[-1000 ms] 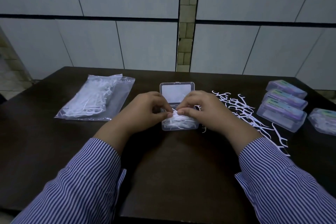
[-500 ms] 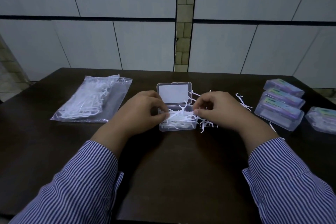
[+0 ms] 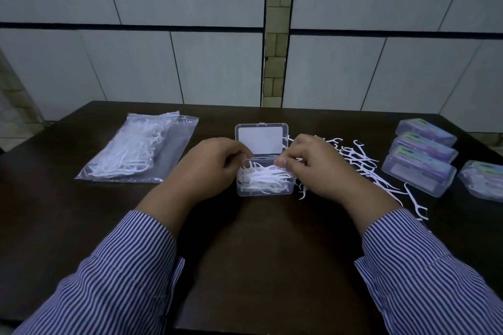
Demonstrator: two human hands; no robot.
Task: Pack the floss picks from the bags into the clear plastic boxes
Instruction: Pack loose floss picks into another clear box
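An open clear plastic box (image 3: 265,192) sits mid-table, its lid (image 3: 260,139) standing up at the back, with a heap of white floss picks (image 3: 262,178) inside. My left hand (image 3: 211,166) is at the box's left end, fingers curled onto the picks. At the right end my right hand (image 3: 317,164) pinches picks with its fingertips. Loose floss picks (image 3: 362,163) lie scattered right of the box, partly hidden by my right hand. A clear bag of floss picks (image 3: 136,148) lies at the left.
Several closed clear boxes with purple labels (image 3: 420,168) stand at the right, one (image 3: 483,181) near the table's right edge. The dark table (image 3: 258,253) ends against a tiled wall behind. My striped sleeves cover the near corners.
My right hand pulled away to the right, then came back to the box's right end. The picks in the box now lie flatter. My left hand stayed at the left end.
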